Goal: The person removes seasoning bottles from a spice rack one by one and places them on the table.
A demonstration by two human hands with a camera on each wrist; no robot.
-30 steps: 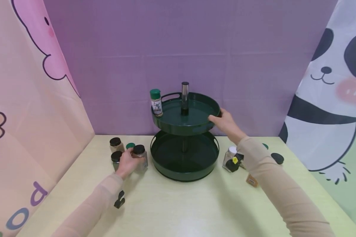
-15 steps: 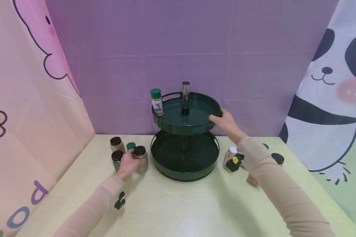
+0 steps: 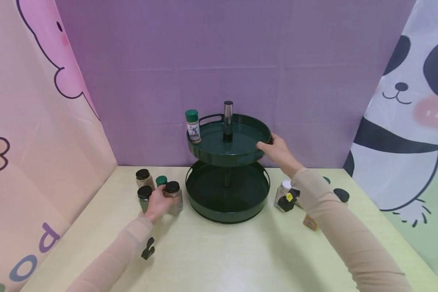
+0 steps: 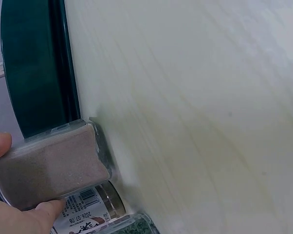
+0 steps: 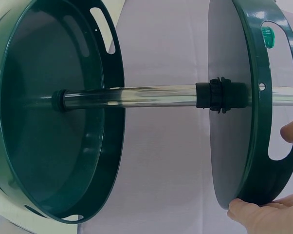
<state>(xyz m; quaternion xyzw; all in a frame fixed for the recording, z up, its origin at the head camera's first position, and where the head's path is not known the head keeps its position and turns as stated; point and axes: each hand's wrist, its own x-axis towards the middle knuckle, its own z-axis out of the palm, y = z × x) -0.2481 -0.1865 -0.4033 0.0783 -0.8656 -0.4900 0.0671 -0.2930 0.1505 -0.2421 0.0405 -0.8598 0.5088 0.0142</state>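
My left hand (image 3: 159,202) grips a clear spice jar (image 3: 175,198) with a black lid, left of a green two-tier turntable rack (image 3: 226,217). In the left wrist view, brownish powder fills this jar (image 4: 51,165), held between thumb and fingers. Behind it lies part of a labelled bottle (image 4: 85,209). My right hand (image 3: 277,152) holds the right rim of the upper tray (image 3: 226,159). In the right wrist view, fingers (image 5: 253,214) rest at that tray's edge, beside its handle slot. A green-capped shaker (image 3: 194,127) stands upright on the upper tray's left side.
More jars stand left of the rack: two black-lidded jars (image 3: 144,178) and a green-capped bottle (image 3: 161,180). On the right are a white-lidded jar (image 3: 282,192), an orange-brown container (image 3: 310,222) and a black lid (image 3: 341,195), partly behind the right sleeve. A purple backdrop (image 3: 168,81) hangs behind.
The jar in my left hand has shifted very slightly toward me. My right hand keeps its place on the upper tray's rim, and the rack has not visibly turned.
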